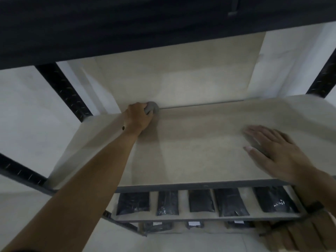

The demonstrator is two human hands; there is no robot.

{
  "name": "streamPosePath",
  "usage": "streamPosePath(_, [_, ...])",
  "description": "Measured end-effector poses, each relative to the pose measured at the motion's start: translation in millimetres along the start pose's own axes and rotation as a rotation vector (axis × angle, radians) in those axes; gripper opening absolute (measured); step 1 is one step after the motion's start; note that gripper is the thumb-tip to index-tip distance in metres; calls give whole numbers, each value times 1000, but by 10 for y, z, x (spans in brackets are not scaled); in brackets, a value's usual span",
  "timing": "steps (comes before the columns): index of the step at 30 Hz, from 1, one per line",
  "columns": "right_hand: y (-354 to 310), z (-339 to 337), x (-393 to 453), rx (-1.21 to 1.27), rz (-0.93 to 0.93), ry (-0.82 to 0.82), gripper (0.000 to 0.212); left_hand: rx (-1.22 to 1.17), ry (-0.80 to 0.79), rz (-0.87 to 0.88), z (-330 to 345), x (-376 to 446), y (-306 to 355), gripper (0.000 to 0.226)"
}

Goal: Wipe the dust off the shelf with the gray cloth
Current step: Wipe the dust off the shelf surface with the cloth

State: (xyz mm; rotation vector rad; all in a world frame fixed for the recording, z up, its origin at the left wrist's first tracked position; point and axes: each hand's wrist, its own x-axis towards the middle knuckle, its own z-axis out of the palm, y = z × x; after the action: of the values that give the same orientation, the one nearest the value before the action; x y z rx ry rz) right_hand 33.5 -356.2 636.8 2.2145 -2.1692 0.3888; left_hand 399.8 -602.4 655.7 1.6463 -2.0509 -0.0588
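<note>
The shelf (200, 139) is a pale beige board in a dark metal rack, filling the middle of the head view. My left hand (138, 117) reaches to the board's far left corner and grips the bunched gray cloth (153, 107), pressing it against the board near the back edge. My right hand (272, 151) lies flat on the right part of the board, fingers straight and spread, holding nothing.
A dark upper shelf (127, 24) overhangs the top of the view. Black perforated uprights (63, 90) stand at the left and right. Below the board, a lower shelf holds several black packets (167, 202). White walls surround the rack.
</note>
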Motion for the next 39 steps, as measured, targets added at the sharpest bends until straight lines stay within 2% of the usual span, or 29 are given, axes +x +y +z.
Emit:
streamPosePath(4, [2,-5,-5,-8,-8,16,66,9,-39,35,11,8,78,33])
streamPosePath(6, [5,5,-10,-11,-9,12,66,-44,-65,168,31,-112,192,32])
streamPosePath(9, [7,3,-3,-11,-10,6,64,-112,-198,483,28,-247,416,31])
streamPosePath(11, [19,6,1,-11,-22,1,63,-140,-237,581,-27,-143,469,31])
streamPosePath(15, [48,8,21,-2,-38,5,62,-214,-138,384,39,129,374,33])
streamPosePath(17, [57,10,26,-1,-35,7,63,-222,-139,348,142,154,361,33])
streamPosePath(20, [63,3,29,0,-33,9,63,-255,-127,377,183,55,400,35])
streamPosePath(24, [53,2,18,-5,-25,11,63,-382,-334,545,132,-343,520,25])
streamPosePath(26, [44,-4,22,1,-33,9,64,-391,-399,574,69,-285,569,24])
streamPosePath(30, [65,12,44,5,-41,15,62,-356,-296,436,-18,250,637,38])
streamPosePath(32, [83,32,48,2,-39,20,60,-309,-303,400,27,359,644,41])
streamPosePath(39, [76,6,35,13,-54,20,60,-293,-381,486,185,86,635,31])
